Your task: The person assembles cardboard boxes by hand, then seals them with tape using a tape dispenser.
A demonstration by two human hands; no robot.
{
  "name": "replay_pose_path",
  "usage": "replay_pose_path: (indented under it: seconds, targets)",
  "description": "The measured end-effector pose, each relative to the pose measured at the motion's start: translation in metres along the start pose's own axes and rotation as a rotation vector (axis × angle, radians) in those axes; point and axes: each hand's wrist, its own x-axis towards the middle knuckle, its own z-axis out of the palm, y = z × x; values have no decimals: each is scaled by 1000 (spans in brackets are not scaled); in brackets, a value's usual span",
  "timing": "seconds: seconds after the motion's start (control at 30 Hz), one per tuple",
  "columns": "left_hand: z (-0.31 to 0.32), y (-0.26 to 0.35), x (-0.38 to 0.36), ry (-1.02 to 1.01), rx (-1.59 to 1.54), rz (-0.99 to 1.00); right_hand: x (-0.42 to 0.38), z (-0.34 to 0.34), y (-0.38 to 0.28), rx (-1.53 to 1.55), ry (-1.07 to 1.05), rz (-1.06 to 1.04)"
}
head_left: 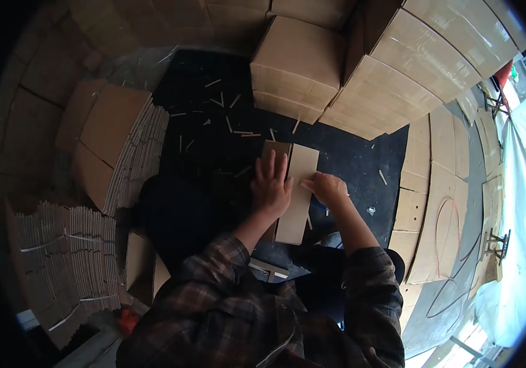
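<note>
A narrow, brown cardboard box (297,205) lies lengthwise in front of me, with a pale flap along its right part. My left hand (270,187) rests on its upper left part, palm down and fingers spread. At the box's right edge is my right hand (327,187), its fingers curled and the thumb on the edge. Whatever those fingers grip beneath is hidden; a small blue thing shows just below them.
Bundled flat cardboard stacks (134,147) stand at the left, with another strapped stack (69,245) nearer. Closed cartons (297,58) are piled ahead and to the right. Cardboard strips (229,122) litter the black floor sheet (361,159). Flattened cardboard (441,202) lies at the right.
</note>
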Motion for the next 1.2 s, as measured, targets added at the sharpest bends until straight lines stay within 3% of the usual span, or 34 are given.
replay_pose_path:
  seconds: [0.27, 0.77, 0.87, 0.93, 1.2]
  targets:
    - [8, 8, 1, 14, 142, -38, 4, 12, 2, -11, 41, -7]
    - [5, 7, -29, -10, 308, 81, 5, 6, -9, -91, 38, 41]
    - [-1, 17, -32, -113, 278, 52, 6, 2, -5, -79, 71, 40]
    - [-17, 38, -43, -288, 170, -80, 4, 8, -4, -66, 67, 41]
    - [-18, 47, -35, -363, 227, -116, 1, -1, 1, -39, 42, 25]
